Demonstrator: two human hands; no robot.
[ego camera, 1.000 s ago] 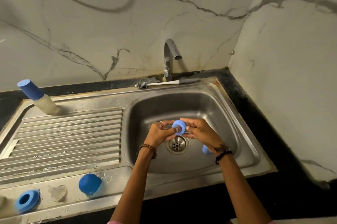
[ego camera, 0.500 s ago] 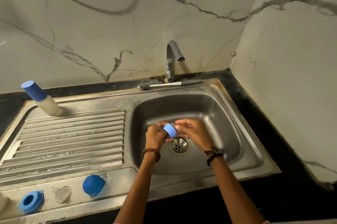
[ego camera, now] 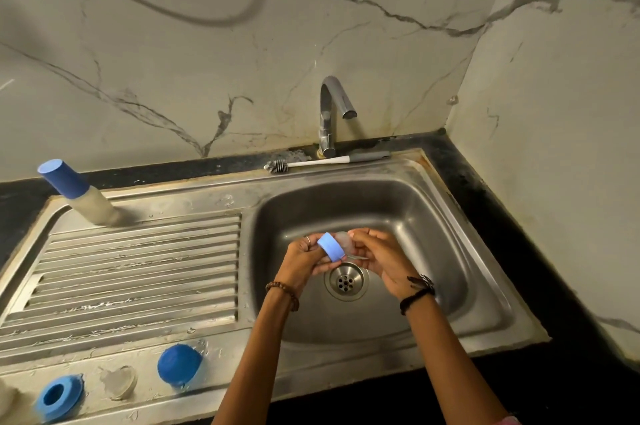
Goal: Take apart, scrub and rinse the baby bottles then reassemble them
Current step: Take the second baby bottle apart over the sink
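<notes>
Two hands are working over the drain (ego camera: 345,281) of the sink (ego camera: 481,272) right now, and what's changed in the last second is the blue collar ring (ego camera: 331,246). A second ago it faced up toward the camera, flat-on, and now it's turned so you see its side wall. The left hand (ego camera: 304,260) grips the ring, fingers curled round it. The right hand (ego camera: 379,256) pinches a clear silicone teat (ego camera: 344,240), which now shows beside the ring on the far side. I can't tell if the teat is fully out of the ring or partly seated.

My guess is this is the take-apart step for this collar, popping the teat free, so scrubbing is next.

Other parts sit along the near edge of the sink's drainboard (ego camera: 138,272): a second blue ring (ego camera: 57,396) by the near left corner, a clear teat (ego camera: 119,381) just beside it, then a blue cap (ego camera: 178,368). At the far left corner stands a bottle with a blue cap (ego camera: 78,192), leaning in the wide-angle view. The bottle brush (ego camera: 311,163) lies on the far rim, right under the tap (ego camera: 332,113).

Room-wise, the basin around the hands is open on all sides. Reaching the brush means going forward past the spout, so watch that. The wall (ego camera: 554,147) crowds the right edge, so left is where parts can go.
</notes>
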